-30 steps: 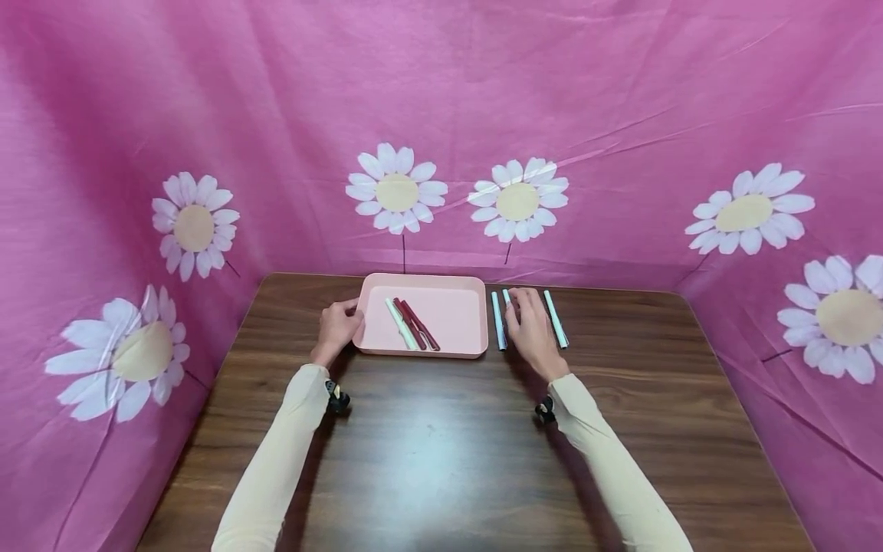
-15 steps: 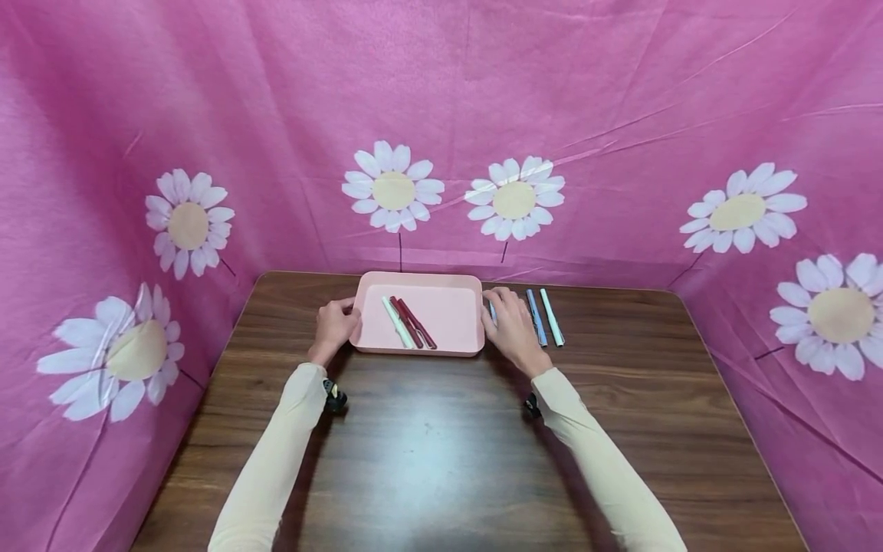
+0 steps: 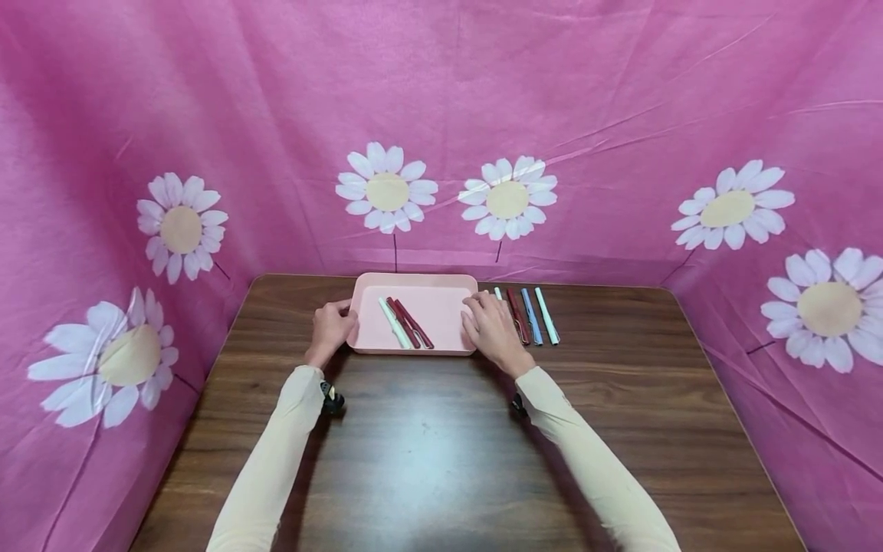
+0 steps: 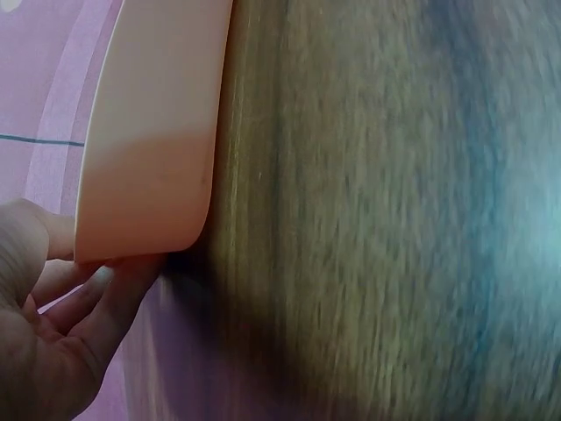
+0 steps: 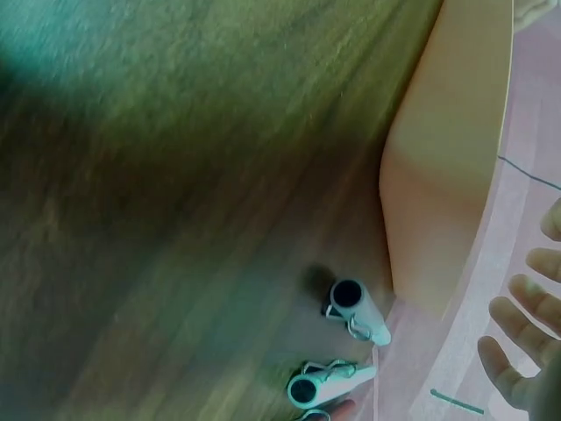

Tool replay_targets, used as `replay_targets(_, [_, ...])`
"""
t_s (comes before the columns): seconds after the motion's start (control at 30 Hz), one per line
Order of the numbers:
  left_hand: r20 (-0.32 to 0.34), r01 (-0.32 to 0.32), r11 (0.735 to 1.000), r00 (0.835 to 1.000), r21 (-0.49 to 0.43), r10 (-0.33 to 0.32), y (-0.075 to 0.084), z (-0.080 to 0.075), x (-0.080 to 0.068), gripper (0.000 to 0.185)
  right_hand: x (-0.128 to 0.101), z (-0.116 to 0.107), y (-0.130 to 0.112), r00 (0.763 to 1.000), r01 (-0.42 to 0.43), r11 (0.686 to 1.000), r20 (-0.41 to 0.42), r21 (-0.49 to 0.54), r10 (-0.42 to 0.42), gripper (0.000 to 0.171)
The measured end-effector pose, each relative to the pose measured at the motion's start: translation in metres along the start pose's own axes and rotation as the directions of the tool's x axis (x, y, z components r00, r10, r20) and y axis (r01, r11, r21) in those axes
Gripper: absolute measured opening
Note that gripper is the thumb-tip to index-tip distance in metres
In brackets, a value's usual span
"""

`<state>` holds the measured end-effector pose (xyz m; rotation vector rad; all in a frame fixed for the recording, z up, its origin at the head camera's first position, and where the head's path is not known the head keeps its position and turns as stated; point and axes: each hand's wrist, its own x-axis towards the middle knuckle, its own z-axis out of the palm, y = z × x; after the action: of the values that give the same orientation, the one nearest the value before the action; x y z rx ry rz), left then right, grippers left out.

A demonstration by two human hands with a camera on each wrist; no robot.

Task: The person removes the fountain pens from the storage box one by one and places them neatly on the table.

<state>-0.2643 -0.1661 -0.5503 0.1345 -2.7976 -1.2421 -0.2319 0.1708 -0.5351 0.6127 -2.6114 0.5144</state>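
Note:
A pink tray [image 3: 450,310] sits at the far middle of the wooden table. It holds a white pen [image 3: 395,323] and two dark red pens [image 3: 412,323]. My left hand [image 3: 333,326] grips the tray's left rim; in the left wrist view its fingers [image 4: 83,311] curl round the tray's corner [image 4: 149,132]. My right hand [image 3: 491,330] hovers over the tray's right edge, holding nothing, and in the right wrist view its fingers [image 5: 517,338] are spread beside the tray wall [image 5: 447,167]. Just right of it lie a dark red pen [image 3: 517,316], a blue pen [image 3: 530,316] and a mint pen [image 3: 547,316].
A pale pen [image 3: 498,294] shows only its tip behind my right hand. Two pale pen ends [image 5: 358,314] lie on the table near the tray in the right wrist view. Pink daisy-print cloth [image 3: 441,115] walls the table [image 3: 441,452] on three sides.
My right hand has slid left from over the loose pens to the tray's right edge, uncovering the dark red and blue pens. The left hand has stayed on the tray's left rim.

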Motion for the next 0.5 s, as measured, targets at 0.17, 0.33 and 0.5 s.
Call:
replay_targets(0.17, [-0.014, -0.032, 0.999, 0.999, 0.031, 0.033, 0.0048, 0.0054, 0.0007, 0.037, 0.0010, 0.0042, -0.0037, 1.000, -0.001, 1.000, 0.004, -0.014, 0.001, 0.026])
replay_targets(0.33, [-0.032, -0.037, 0.999, 0.999, 0.032, 0.038, 0.0053, 0.0077, 0.0009, 0.038, 0.0019, 0.0079, -0.0064, 1.000, -0.011, 1.000, 0.012, 0.004, 0.011, 0.025])
replay_targets(0.5, [-0.023, -0.024, 0.999, 0.999, 0.026, 0.025, 0.0062, 0.0068, 0.0005, 0.038, 0.0034, 0.0110, -0.0097, 0.999, -0.041, 0.999, 0.021, 0.026, 0.040, 0.028])
